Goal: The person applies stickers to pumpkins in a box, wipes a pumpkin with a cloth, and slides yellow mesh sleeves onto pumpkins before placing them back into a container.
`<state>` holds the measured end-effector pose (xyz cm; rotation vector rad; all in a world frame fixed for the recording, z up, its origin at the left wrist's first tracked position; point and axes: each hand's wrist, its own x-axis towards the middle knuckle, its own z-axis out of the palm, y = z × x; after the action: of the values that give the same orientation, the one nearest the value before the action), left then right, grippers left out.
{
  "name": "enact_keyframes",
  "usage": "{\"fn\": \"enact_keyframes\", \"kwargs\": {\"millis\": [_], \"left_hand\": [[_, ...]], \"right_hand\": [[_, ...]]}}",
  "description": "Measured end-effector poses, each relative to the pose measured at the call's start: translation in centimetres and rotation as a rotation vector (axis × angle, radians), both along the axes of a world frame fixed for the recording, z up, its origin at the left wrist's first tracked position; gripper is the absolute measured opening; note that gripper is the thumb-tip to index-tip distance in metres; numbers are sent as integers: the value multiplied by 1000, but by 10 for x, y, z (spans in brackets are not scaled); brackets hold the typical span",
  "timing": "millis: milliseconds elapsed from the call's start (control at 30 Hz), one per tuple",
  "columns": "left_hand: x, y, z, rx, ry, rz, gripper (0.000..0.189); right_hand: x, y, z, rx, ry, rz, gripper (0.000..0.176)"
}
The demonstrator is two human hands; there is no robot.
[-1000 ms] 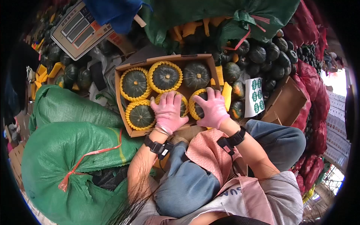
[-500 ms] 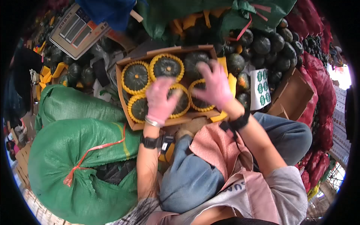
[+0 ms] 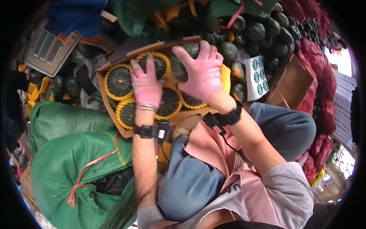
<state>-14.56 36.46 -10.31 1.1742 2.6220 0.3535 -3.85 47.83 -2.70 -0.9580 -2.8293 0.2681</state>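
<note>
A shallow cardboard box [image 3: 110,114] holds several dark green pumpkins, most of them ringed by yellow foam nets. My right hand [image 3: 204,72], in a pink glove, grips a bare green pumpkin [image 3: 178,69] in the box's far right corner, thumb on one side and fingers over the top. My left hand [image 3: 146,87], gloved alike, lies with fingers apart on a netted pumpkin [image 3: 159,65] in the far row. Left of it sits another netted pumpkin [image 3: 119,81]. In the near row, a netted pumpkin [image 3: 167,102] is partly hidden by my left hand.
A large green sack [image 3: 72,164] tied with red string lies to my left. Loose pumpkins [image 3: 255,32] are heaped beyond the box. At right are a printed label sheet [image 3: 257,78], an open carton [image 3: 293,82] and red mesh sacks [image 3: 324,87]. A scale [image 3: 49,47] stands far left.
Both hands have moved away from me, toward the far row. My right hand has closed over the bare pumpkin. The view has shifted, so the box appears further left and more tilted.
</note>
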Motion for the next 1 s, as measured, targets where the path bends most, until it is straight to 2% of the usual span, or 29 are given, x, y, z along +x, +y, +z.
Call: {"fn": "enact_keyframes", "kwargs": {"millis": [33, 133, 200, 233, 300, 333, 367, 400, 433, 467, 500, 600, 667, 733, 800, 867, 933, 967, 1000], "left_hand": [[-3, -6, -6, 37, -29, -27, 92], [-7, -10, -18, 111, 46, -86, 90], [-17, -17, -1, 134, -184, -94, 85], [-21, -24, 8, 171, -242, -51, 80], [-22, -50, 24, 375, -224, -7, 69], [-21, -66, 31, 432, -171, -6, 66], [-16, -79, 33, 464, -128, 20, 59], [-11, -90, 42, 406, -113, 35, 57], [-9, -102, 51, 354, -148, 42, 55], [-5, -112, 59, 309, -185, 46, 54], [-3, -122, 73, 223, -214, 11, 52], [-5, -164, 125, 114, -348, -1, 41], [1, -181, 178, 68, -422, 185, 39], [9, -214, 205, 209, -371, 287, 37], [24, -230, 233, 454, -484, 420, 32], [7, -254, 239, 544, -453, 401, 28], [0, -252, 263, 536, -1455, 710, 29], [62, -217, 285, 721, -1078, 430, 31], [100, -180, 298, 582, -856, 585, 33]], "right_hand": [[8, -6, 16, -125, 6, 50, 77], [31, -36, 26, -236, -87, 234, 82], [46, -48, -10, -341, -214, 411, 86], [54, -43, -7, -348, -205, 527, 83], [75, -16, -12, -698, 121, 528, 71], [96, -5, -11, -855, 206, 228, 55], [107, 7, 0, -735, 76, -99, 43], [133, 26, -32, -274, 114, -24, 39], [139, 35, -35, -163, -147, -114, 49], [142, 41, -42, -147, -440, -151, 63], [145, 45, -49, -217, -600, -137, 75], [166, 63, -94, -394, -521, 17, 56], [177, 75, -124, -446, -435, 84, 39], [173, 75, -99, -499, -385, -77, 27], [167, 76, -69, -497, -337, -163, 24], [167, 80, -59, -456, -231, -184, 18], [162, 82, -12, -461, -147, -97, 21], [159, 78, 26, -504, -52, -37, 25], [158, 69, 64, -546, 46, 20, 30]]}}
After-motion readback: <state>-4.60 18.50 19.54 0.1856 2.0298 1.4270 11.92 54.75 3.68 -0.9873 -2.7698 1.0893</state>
